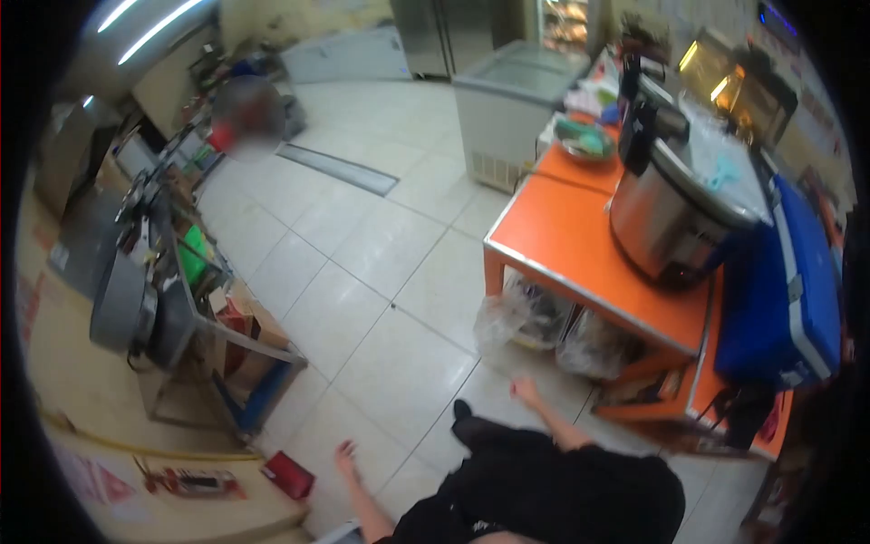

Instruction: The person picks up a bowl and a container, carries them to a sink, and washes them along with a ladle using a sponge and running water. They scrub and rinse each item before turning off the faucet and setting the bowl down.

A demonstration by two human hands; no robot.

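Two bare hands show low in the frame, on either side of black clothes and one black shoe.

The left hand is near the bottom, left of the middle. Its fingers look loose, a bit bent and a little apart. One small, dark red, box-shaped thing is just to the left of those fingers and slightly lower, with a gap between.

The right hand is higher up, right of the middle. It is too small and blurry to tell if its fingers are spread or pressed together. Two see-through plastic bags are near it, under one orange table with a shiny metal edge. The first bag is above the right fingers in the frame. The second bag is to their right and a bit higher.

On the table, at the right of the frame, stands one big, round, silver cooker. Next to it is one big blue box with a white strip. One white freezer with a glass top stands at the upper middle. One other person, blurred, is at the upper left. Two long white lights shine above.
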